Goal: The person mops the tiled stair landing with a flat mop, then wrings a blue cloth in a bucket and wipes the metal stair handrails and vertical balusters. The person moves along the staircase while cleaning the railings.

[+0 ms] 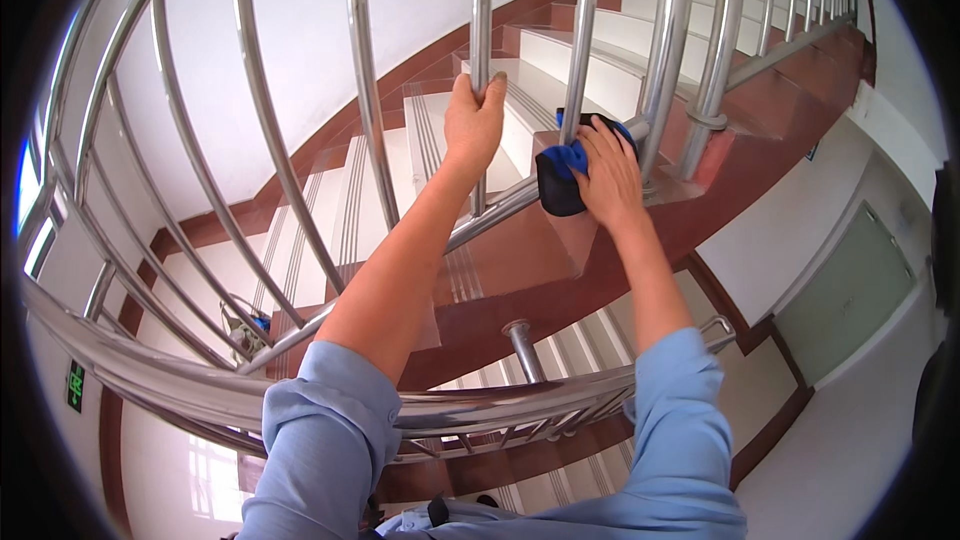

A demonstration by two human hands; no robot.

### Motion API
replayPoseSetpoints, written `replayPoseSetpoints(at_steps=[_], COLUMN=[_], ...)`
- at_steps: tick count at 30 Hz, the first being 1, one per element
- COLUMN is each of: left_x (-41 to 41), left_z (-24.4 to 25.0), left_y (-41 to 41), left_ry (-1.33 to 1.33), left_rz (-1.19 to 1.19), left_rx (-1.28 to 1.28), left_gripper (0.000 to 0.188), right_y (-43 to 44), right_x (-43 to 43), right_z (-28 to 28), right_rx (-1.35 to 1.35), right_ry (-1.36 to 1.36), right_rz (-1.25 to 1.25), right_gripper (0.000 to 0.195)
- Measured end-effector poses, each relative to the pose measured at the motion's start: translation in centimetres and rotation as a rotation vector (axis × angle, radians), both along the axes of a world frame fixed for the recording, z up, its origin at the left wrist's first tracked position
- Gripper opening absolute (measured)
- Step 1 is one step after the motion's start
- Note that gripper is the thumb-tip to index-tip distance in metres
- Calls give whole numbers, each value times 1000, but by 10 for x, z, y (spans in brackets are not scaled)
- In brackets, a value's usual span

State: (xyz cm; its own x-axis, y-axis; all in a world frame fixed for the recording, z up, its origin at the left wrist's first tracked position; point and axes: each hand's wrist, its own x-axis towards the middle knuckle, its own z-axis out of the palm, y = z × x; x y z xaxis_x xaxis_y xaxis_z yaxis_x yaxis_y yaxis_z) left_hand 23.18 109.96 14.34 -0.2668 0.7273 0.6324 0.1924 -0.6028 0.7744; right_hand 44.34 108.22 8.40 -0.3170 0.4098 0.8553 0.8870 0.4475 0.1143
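Note:
My left hand is closed around an upright stainless steel baluster, with the thumb on its right side. To the right, my right hand presses a blue and black cloth against the lower metal rail. The cloth wraps around the foot of the neighbouring baluster, and part of it is hidden under my fingers. Both arms reach over a thick steel handrail. A stouter newel post rises just right of the cloth.
Stairs with pale treads and red-brown edging lie behind the balusters. A bag rests on the lower left landing. Another flight runs below. At right is a grey-green door; a lit exit sign hangs at left.

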Motion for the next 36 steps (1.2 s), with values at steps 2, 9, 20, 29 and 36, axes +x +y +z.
replayPoseSetpoints(at_steps=[2, 9, 20, 29, 36], left_x=[1, 6, 6, 7, 8], left_z=[0, 2, -11, -10, -16], left_y=[-1, -12, -4, -8, -3], left_ry=[-26, -39, -48, -36, -27], left_rz=[-46, 10, 59, 35, 45], left_rx=[-23, 41, 193, 216, 224], left_gripper=[36, 38, 33, 30, 32], right_y=[11, 17, 1, 32, 64], right_x=[12, 31, 13, 18, 38], right_z=[19, 26, -13, -2, 36], right_rx=[-11, 41, 39, 229, 248], right_ry=[-47, 7, 132, 288, 532], right_rz=[20, -50, -212, -223, -323], right_gripper=[36, 37, 70, 69, 99])
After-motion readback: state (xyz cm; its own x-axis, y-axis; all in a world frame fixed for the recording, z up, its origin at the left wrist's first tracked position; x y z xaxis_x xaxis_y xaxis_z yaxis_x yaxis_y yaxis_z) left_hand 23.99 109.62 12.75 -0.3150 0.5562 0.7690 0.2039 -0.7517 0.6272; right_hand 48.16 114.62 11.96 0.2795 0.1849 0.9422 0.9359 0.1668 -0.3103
